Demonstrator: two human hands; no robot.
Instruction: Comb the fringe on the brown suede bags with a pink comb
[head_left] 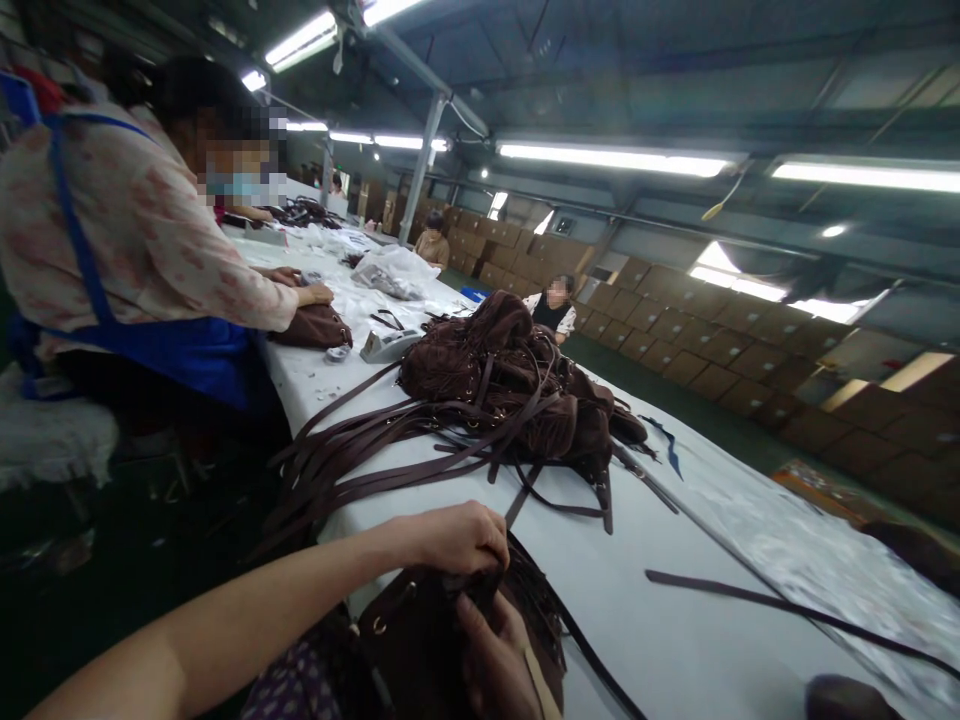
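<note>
While the left hand (pixel 471 540) pinches the bag (pixel 417 635), the right (pixel 501 648) clasps it, fingers hidden.

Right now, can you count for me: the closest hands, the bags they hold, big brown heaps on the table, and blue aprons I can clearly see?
Closest hands: 2 (left hand, right hand)
Held bags: 1 (brown bag)
Big brown heaps: 1 (nearest heap)
Blue aprons, clearly seen: 1 (apron)
Total: 5

Brown cartons (pixel 696 335) stacked in rows — strip lights (pixel 615 159) glowing overhead
</note>
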